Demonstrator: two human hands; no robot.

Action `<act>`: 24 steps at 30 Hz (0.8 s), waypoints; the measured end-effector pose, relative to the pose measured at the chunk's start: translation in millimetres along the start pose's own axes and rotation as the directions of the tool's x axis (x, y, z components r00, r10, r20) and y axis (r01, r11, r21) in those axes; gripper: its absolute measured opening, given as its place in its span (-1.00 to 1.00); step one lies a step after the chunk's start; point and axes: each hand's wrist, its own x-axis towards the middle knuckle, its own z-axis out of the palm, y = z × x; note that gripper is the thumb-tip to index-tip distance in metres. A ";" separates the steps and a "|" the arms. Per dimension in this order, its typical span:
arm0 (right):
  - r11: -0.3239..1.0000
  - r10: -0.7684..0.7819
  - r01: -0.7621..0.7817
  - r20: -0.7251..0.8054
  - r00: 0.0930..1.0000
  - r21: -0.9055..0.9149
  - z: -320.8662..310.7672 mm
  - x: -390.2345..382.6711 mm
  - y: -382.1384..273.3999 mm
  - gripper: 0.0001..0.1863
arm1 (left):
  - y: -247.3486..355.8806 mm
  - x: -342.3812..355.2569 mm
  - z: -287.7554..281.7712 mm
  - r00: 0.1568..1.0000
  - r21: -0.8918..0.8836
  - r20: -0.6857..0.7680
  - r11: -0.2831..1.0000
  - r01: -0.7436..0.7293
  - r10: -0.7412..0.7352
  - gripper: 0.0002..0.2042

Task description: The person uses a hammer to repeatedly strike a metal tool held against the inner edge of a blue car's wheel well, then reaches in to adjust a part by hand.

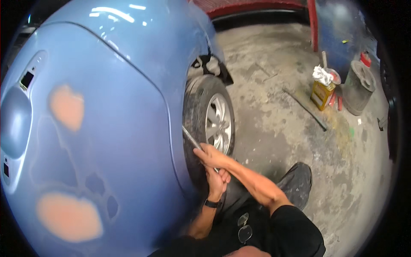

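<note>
A light blue car (107,128) with sanded patches and pinkish filler spots fills the left. Its wheel (216,122) has a dark tyre and a silver rim. A long metal bar (190,138) runs from the wheel arch edge down toward me. My right hand (212,155) grips the bar next to the tyre. My left hand (217,180), with a black wristband, closes around the bar's lower end just below the right hand. The bar's far tip sits between the car's panel and the tyre.
On the stained concrete floor at right stand a yellow can (322,95) with a white rag on top and a grey bucket (358,87). A thin dark rod (305,109) lies on the floor. A red post (314,25) stands behind. My knee (295,182) is beside the wheel.
</note>
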 end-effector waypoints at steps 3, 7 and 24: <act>0.995 0.079 -0.070 0.147 0.986 -0.066 9.6 2.0 -3.5 -0.53 | -6.4 -12.6 -8.3 0.999 -0.083 -0.030 0.996 -0.044 0.042 -0.47; 0.992 0.128 -0.127 0.279 0.952 -0.020 10.4 9.3 -2.0 -0.52 | 3.1 -17.4 -0.4 0.994 -0.207 -0.096 0.976 -0.065 0.046 -0.47; 0.995 0.090 -0.096 0.264 0.960 0.008 16.2 8.4 1.4 -0.57 | 3.3 -15.3 -0.6 0.996 -0.155 -0.023 0.984 -0.086 0.084 -0.42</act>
